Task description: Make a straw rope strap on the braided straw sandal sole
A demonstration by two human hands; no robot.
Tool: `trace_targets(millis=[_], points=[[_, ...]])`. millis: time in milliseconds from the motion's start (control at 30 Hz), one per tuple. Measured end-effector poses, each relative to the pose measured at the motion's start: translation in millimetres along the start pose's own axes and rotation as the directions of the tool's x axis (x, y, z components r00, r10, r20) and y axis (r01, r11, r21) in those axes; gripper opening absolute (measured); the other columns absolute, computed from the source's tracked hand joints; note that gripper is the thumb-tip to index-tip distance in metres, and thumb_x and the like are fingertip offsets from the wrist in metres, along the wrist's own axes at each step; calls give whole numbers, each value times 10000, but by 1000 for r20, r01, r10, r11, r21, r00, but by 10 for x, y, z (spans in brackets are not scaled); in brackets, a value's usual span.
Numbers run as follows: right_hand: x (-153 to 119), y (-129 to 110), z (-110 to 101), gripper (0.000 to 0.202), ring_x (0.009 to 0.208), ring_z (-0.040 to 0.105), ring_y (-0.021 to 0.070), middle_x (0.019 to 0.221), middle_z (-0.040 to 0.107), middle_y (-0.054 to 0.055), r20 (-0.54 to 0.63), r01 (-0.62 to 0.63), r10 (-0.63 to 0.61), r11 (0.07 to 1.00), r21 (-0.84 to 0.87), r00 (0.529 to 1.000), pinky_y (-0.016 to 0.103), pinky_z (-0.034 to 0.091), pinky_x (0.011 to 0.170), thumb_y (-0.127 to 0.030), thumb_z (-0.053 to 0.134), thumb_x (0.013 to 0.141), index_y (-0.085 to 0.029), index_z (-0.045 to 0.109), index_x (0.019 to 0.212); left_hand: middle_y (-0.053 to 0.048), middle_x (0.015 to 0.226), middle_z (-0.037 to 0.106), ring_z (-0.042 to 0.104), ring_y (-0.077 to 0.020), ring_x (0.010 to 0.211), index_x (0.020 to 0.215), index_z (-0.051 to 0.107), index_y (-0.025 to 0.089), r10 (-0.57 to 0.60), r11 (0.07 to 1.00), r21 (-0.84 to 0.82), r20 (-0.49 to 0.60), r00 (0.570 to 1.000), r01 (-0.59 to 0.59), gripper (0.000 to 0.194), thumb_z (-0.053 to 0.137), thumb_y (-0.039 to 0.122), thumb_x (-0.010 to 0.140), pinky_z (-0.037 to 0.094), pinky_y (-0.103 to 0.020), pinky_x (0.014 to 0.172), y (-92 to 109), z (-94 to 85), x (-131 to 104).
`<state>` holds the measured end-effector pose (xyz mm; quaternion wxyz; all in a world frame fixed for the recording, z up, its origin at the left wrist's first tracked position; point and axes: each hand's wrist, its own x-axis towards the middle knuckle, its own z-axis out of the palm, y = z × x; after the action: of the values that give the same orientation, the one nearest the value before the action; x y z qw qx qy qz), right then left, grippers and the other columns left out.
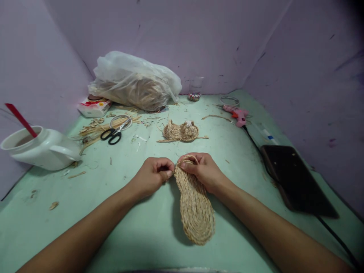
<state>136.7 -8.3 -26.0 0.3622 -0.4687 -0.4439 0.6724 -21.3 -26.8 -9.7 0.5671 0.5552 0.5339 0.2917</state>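
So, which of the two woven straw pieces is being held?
The long, sole-shaped tan one, its far end in the right hand; the shorter, curved tan one lies on the green table, touched by neither hand.

"Was any text, label or number legible?"

"None. I read no brand or sign; the markings on the small box (94,109) were too small to make out."

My left hand's pinched fingertips (170,173) hide whatever lies between them. My right hand (203,170) covers part of the woven tan straw sole's (196,208) far end. Both my forearms run out of view. Beyond my hands, the cloudy white plastic bag's (136,81) contents are too veiled to identify.
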Motion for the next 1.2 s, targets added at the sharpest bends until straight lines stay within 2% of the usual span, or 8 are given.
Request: trace_targets(millis=[133,233,333,467,700,867,1100,1200], points=[[-6,13,6,109,477,473,96,543,548,-28,-16,17,-18,999,-48,1000,238,345,478,-216,649,577,-154,615,661,53,465,463,391,-63,395,658,569,149,-41,999,21,-72,997,42,45,528,161,641,287,-190,401,-46,20,13],[-13,13,15,111,479,470,98,545,552,-25,-45,15,-18,997,-82,999,241,347,484,-217,649,577,-152,618,663,28,539,529,400,-65,433,734,618,139,29,997,82,-188,982,-14,104,565,175,652,300,-196,427,-23,24,-12],[-15,7,19,116,491,469,99,556,560,-16,-55,25,-31,994,-109,998,242,350,490,-220,652,585,-146,628,672,43,497,478,372,-70,447,777,630,135,117,983,172,-284,952,-69,132,577,182,665,285,-196,434,12,33,-52],[-13,5,22,113,495,459,93,567,560,-11,-40,24,-28,994,-110,999,236,345,485,-208,655,583,-142,626,669,29,577,521,436,-80,519,734,616,152,219,962,212,-212,952,-174,65,580,174,685,344,-198,496,-5,82,-50],[1,10,27,118,469,479,101,548,564,-11,-59,-28,26,999,-35,998,250,373,486,-211,642,567,-144,605,657,50,541,476,452,-69,462,696,511,167,158,983,97,-38,987,-154,46,504,168,742,368,-191,470,-28,104,-5],[6,9,26,113,472,512,124,543,589,7,-52,-33,30,997,-65,998,262,389,483,-226,636,574,-152,600,651,33,534,521,450,-72,457,698,515,164,143,980,142,-20,989,-139,67,482,164,757,358,-187,462,-21,82,-33],[9,34,32,90,465,475,101,545,574,-4,-90,-10,0,993,-115,996,237,368,460,-201,620,572,-150,617,646,48,529,476,442,-73,478,660,479,174,169,949,271,-6,986,-161,107,473,166,766,352,-186,473,-24,85,-82],[4,43,27,91,468,484,105,549,576,-8,-88,1,-11,994,-108,996,240,375,468,-203,617,579,-152,614,655,38,531,518,450,-67,451,656,474,171,130,965,228,16,991,-131,115,483,190,769,353,-179,448,-10,88,-82]])
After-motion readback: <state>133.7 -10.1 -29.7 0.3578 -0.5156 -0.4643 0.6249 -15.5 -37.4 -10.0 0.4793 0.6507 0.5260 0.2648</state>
